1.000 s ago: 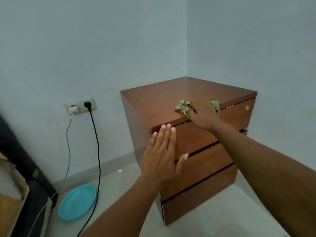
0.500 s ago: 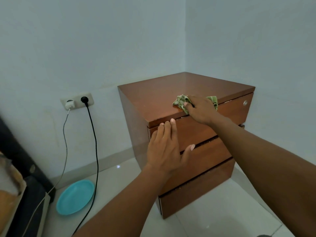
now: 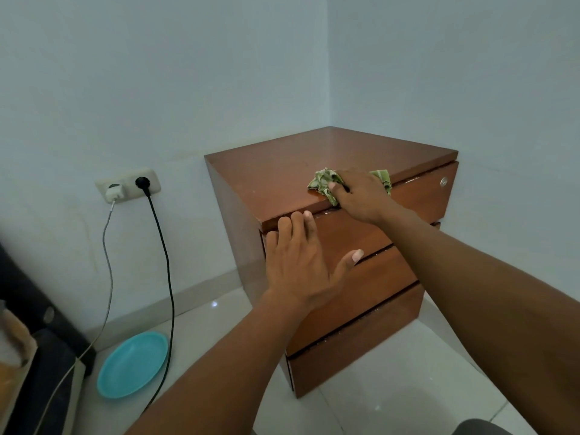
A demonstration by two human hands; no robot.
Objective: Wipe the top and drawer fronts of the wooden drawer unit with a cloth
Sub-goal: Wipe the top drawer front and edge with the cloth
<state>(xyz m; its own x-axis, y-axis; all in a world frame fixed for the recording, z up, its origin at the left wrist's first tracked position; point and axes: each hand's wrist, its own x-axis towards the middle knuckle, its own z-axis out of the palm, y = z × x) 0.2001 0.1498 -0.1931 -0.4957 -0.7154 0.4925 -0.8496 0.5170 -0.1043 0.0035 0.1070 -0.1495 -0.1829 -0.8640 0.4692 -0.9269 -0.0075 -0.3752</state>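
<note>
Pale blue-grey walls (image 3: 157, 73) met in a corner just behind the unit (image 3: 282, 171), which stood on a glossy white tiled floor (image 3: 408, 372). On the left wall, a double socket (image 3: 128, 185) with a white charger and a black plug; grey and black cables hung down from it to the floor. Below, a turquoise plate (image 3: 132, 364) lay flat on the tiles near the skirting. Dark furniture at the far left edge, too cropped to identify.

Reddish-brown wood, smooth and slightly shiny on top, with pale specks and chipped spots along the front lip. Three drawer fronts stacked, separated by dark gaps; a small round silver lock (image 3: 443, 181) at the top drawer's right end. Set square into the corner, drawer fronts faced toward the camera and rightward; no clear long axis, nearly cube-shaped.

Green patterned cloth (image 3: 323, 180), crumpled, sat on the top near the front edge, right of centre, bunched out on both sides of the right hand (image 3: 361, 196). That hand pressed down on it, fingers (image 3: 337, 186) curled and clenched around the fabric. Left hand (image 3: 301, 262) lay flat against the top drawer front, fingers released and spread, tips touching the top's front lip, thumb out toward the second drawer's gap.
</note>
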